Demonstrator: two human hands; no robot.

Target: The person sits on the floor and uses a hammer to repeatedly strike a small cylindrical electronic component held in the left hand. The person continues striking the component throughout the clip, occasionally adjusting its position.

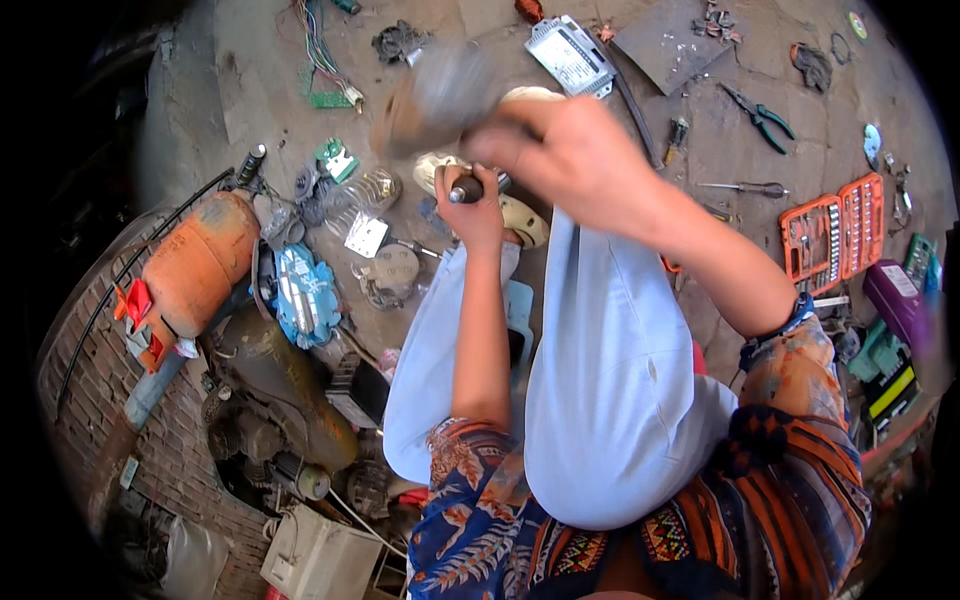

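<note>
The grey-and-brown object [440, 95] at the right hand's grip [570, 150] was smeared by motion; its exact form could not be determined, and the grip itself was partly blurred. The left hand's grip [478, 217] concealed the lower length of the dark-handled tool [466, 190]; its working end was unseen. The upper edge cut off the wires [318, 45]. The pieces [834, 245] in the orange case [879, 215] were too small to identify.
</note>
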